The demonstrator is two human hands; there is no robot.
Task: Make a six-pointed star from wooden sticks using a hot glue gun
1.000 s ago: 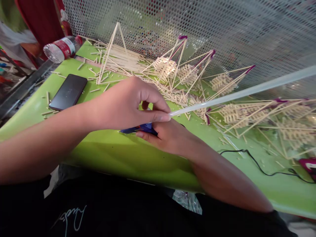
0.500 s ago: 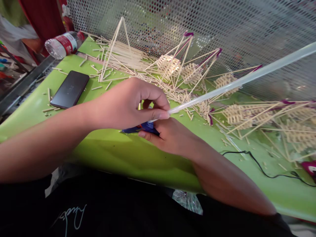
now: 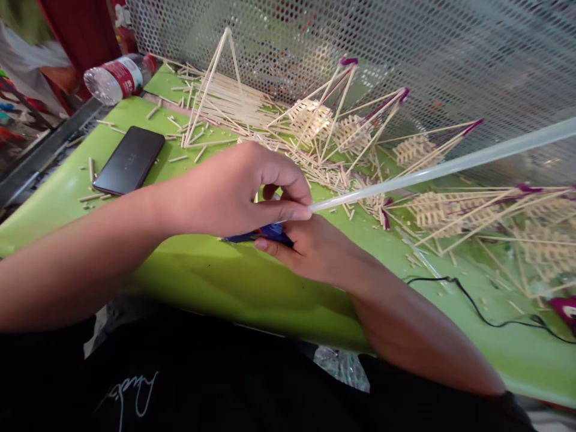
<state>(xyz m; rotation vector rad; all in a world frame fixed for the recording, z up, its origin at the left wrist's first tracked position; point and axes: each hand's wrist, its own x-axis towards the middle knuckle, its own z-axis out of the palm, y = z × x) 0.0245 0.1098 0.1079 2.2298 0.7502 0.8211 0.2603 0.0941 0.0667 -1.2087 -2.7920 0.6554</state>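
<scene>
Med. light here: smooth lime-green tabletop point(image 3: 517, 354) washed pale twd. rt., dk. shadow under bare forearms point(image 3: 405, 324). Hot spot on pale wooden stick lattice point(image 3: 315, 120); sheen along translucent white rod point(image 3: 405, 179). Black cloth shirt point(image 3: 202, 372) nearly lost in gloom. Grey perforated metal panel point(image 3: 495, 48) hazy upper rt.; wide-angle stretch at edges.
</scene>
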